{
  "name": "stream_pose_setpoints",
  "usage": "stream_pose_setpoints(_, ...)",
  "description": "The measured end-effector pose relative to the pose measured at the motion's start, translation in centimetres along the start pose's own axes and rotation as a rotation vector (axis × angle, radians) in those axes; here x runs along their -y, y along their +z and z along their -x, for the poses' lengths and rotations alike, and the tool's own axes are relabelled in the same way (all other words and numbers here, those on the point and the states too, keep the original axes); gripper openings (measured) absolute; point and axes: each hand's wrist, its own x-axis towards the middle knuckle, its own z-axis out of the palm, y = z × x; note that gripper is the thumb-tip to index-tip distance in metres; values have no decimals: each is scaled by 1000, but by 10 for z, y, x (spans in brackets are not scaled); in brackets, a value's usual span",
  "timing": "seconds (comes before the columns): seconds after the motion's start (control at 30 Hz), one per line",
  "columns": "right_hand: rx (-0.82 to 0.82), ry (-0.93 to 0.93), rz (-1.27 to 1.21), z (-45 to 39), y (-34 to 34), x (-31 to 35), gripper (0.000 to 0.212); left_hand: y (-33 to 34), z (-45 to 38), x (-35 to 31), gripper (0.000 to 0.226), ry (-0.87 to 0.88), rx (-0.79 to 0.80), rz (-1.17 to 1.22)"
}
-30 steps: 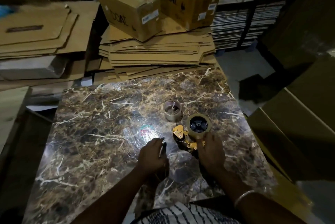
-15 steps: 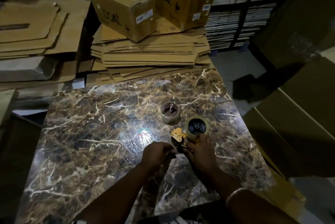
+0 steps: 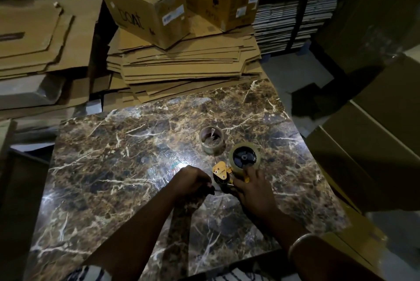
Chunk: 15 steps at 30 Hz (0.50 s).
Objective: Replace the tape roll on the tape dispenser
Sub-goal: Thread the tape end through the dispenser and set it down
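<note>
A yellow and black tape dispenser [image 3: 221, 172] lies on the marble table [image 3: 113, 167], with a tape roll [image 3: 244, 158] seated on its black hub. My right hand [image 3: 252, 189] rests on the dispenser body just below the roll and holds it down. My left hand [image 3: 193, 183] is closed at the dispenser's front end, pinching something small and dark there; what it pinches is too dim to tell. An almost spent tape roll [image 3: 211, 139] stands apart on the table just behind the dispenser.
Flattened cardboard sheets [image 3: 181, 69] are stacked behind the table with two sealed cartons [image 3: 145, 8] on top. More flat cardboard [image 3: 41, 37] lies at the left. Large boxes [image 3: 375, 133] stand close at the table's right edge.
My left hand has moved right, up against the dispenser's front end. My right hand has slid up the dispenser towards the roll. The camera has tilted slightly.
</note>
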Motion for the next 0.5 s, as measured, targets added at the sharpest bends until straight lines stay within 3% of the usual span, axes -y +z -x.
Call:
stream_pose_setpoints(0.27,7,-24,18,0,-3,-1,33,-15,-13,21,17,141,14,-83)
stream_pose_setpoints(0.4,7,-68,17,0,-4,-3,32,-56,-21,38,17,-175,-206,20)
stream_pose_setpoints(0.5,9,-74,17,0,-6,-2,28,-79,-22,51,19,-83,-113,-91)
